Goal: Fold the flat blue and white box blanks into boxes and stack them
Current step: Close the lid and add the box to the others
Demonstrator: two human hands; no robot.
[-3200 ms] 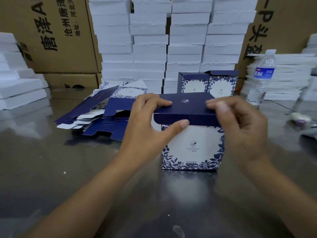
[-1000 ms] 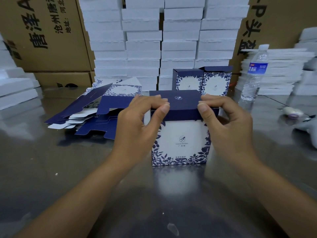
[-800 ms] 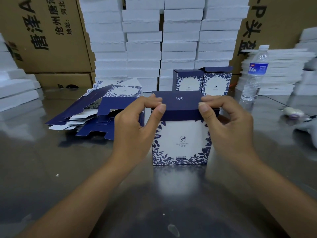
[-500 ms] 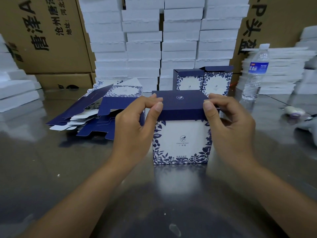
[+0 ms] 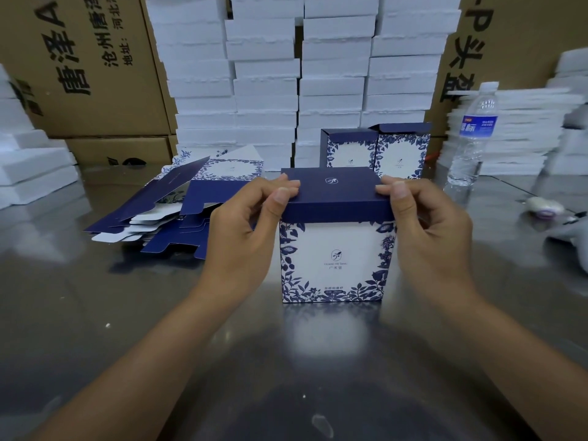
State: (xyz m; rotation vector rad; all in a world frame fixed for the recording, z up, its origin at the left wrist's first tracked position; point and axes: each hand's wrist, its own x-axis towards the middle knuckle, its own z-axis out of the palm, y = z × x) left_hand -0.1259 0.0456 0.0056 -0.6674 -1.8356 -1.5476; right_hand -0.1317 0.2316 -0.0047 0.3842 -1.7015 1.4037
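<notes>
A blue and white box (image 5: pixel 335 262) stands upright on the steel table in the middle, its dark blue lid flap (image 5: pixel 334 192) folded down over the top. My left hand (image 5: pixel 245 230) pinches the lid's left edge between thumb and fingers. My right hand (image 5: pixel 429 230) pinches the lid's right edge the same way. A loose pile of flat blue and white blanks (image 5: pixel 178 208) lies to the left. Two folded boxes (image 5: pixel 375 151) with open tops stand side by side behind the one I hold.
Stacks of white foam trays (image 5: pixel 299 74) and brown cartons (image 5: pixel 86 68) wall off the back. A water bottle (image 5: pixel 472 135) stands at the right, a small white object (image 5: pixel 544 208) beyond it. More foam stacks (image 5: pixel 28 163) sit on the left.
The lid flap has been pressed down flatter over the box top. Both hands have slid outward from the lid's front toward its left and right edges.
</notes>
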